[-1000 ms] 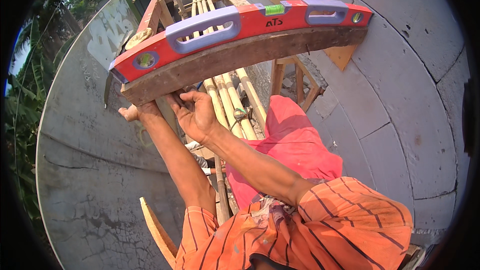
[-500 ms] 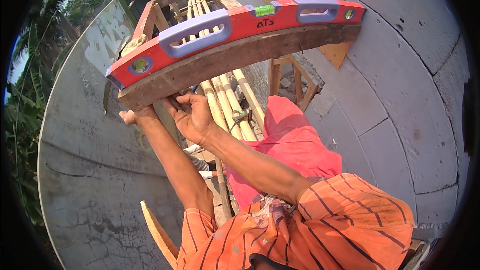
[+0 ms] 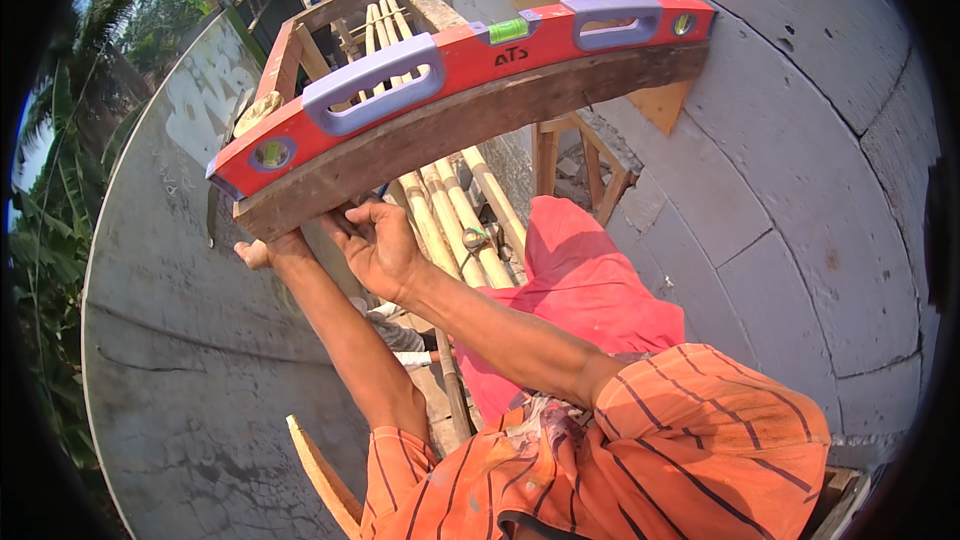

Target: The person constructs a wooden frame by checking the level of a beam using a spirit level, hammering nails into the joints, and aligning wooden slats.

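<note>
A red spirit level (image 3: 400, 110) with pale purple handles and green vials stands on edge along a rough brown wooden beam (image 3: 470, 125). My left hand (image 3: 275, 250) is raised against the underside of the beam's left end. Its thumb sticks out to the left, while its fingers are hidden behind the wood. Just right of it, my right hand (image 3: 380, 255) is turned palm up below the beam, thumb and fingers curled together. Its fingertips disappear behind the beam's lower edge, so what they hold cannot be made out. Neither hand touches the level.
The beam is the near side of a wooden frame (image 3: 425, 2) beside a grey block wall (image 3: 770, 210). Below run lashed bamboo poles (image 3: 455, 210). A cracked grey wall (image 3: 190, 340) stands left. Part of another person, with a white sleeve (image 3: 415, 360), shows below.
The level, beam and frame sit slightly further left in the picture. My right hand's fingers look a little more curled; both hands stay under the beam's left end.
</note>
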Motion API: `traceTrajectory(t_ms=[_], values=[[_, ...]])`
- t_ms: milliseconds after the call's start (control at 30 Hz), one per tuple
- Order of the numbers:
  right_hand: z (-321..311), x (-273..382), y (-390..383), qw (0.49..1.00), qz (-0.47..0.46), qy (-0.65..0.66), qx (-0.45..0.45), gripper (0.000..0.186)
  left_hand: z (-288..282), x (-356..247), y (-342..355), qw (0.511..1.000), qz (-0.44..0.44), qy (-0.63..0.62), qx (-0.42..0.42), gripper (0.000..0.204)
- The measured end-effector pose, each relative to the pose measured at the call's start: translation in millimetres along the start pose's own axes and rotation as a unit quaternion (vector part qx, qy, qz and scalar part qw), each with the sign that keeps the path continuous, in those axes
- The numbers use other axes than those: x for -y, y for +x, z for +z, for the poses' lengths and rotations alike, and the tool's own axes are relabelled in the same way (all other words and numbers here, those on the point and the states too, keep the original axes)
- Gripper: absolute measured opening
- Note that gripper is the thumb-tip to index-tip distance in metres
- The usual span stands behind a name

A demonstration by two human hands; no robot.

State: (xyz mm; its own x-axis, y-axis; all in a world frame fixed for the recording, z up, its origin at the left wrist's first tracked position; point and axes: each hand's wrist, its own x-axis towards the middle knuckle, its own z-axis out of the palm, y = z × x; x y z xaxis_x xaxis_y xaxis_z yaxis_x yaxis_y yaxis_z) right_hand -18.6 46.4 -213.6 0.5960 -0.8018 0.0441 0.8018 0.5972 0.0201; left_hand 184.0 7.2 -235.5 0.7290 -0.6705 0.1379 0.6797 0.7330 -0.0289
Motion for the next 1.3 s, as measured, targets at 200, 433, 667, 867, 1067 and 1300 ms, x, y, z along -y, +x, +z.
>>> traceTrajectory(t_ms=[200,433,667,867,1067,1300], values=[[2.0,-2.5,-1.1,1.000,-0.013,0.010,0.013,0.029,3.0,3.6,-8.4,1.000,-0.003,0.014,-0.011,0.074],[0.4,-0.7,4.4,1.000,0.001,-0.001,0.025,0.029,12.1,5.0,0.4,1.000,0.000,0.003,-0.011,0.073],[-7.5,6.1,10.7,0.996,-0.014,-0.078,0.035,0.026,13.9,7.7,-0.6,1.000,-0.004,0.003,-0.017,0.072],[-13.4,14.5,-0.3,0.975,-0.001,-0.203,-0.090,0.017,24.8,10.9,0.7,1.000,-0.009,-0.004,-0.011,0.072],[-13.2,20.7,-1.6,0.958,0.008,-0.258,-0.123,0.019,34.5,16.1,-7.8,0.999,0.004,-0.010,-0.031,0.071],[-10.7,24.9,-3.9,0.953,-0.006,-0.278,-0.117,0.024,5.0,1.1,-2.0,0.999,-0.015,-0.038,-0.008,0.065]])
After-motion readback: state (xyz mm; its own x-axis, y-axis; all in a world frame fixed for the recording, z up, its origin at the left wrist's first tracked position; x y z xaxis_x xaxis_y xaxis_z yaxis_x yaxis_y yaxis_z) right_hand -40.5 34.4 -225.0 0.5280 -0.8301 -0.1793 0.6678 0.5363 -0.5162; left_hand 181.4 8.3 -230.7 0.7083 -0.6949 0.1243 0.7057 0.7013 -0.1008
